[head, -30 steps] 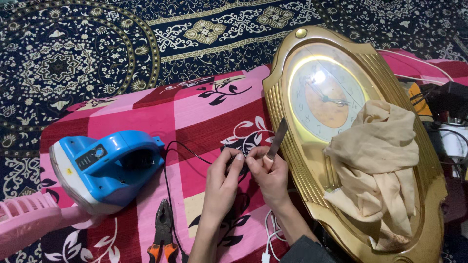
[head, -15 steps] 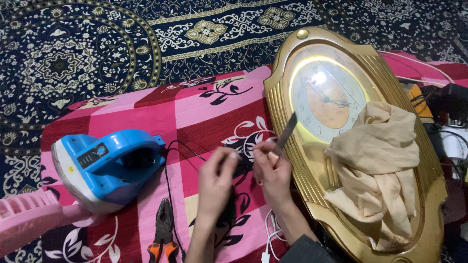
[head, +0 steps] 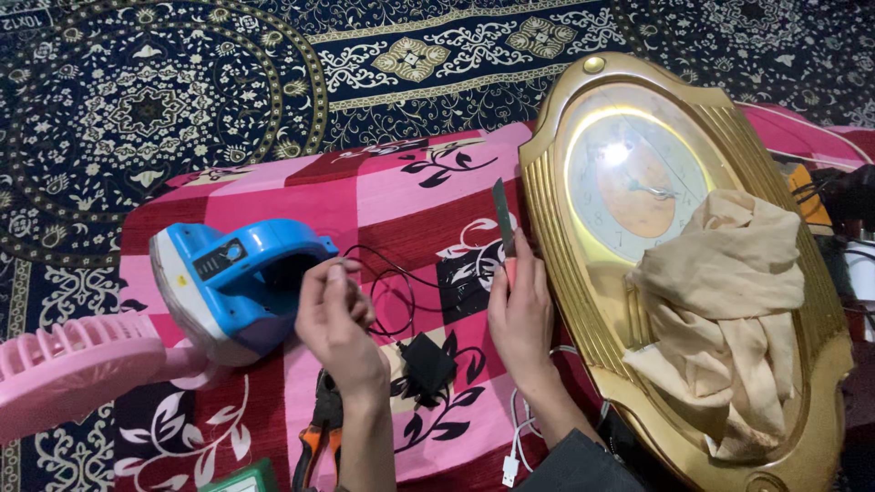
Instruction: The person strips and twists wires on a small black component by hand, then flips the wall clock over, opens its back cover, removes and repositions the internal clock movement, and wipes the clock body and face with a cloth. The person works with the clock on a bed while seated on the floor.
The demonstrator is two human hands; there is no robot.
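black wire is what the left hand has pinched at its tip between thumb and fingers, right next to the blue plastic device that sits just to that hand's left. from the fingertips the wire loops off to the right and down to a small black adapter lying between the two wrists. right hand is closed around a thin knife blade, blade pointing up and away from it, above the fingers. just right of that hand is a big gold-framed wall clock lying flat, with a beige cloth bunched over its lower face. below the left wrist there's a pair of orange-handled pliers, partly hidden by the forearm. a white cable sits under the right forearm. far left of the left hand is a pink fan. everything's on a pink and red blanket over a dark patterned carpet.
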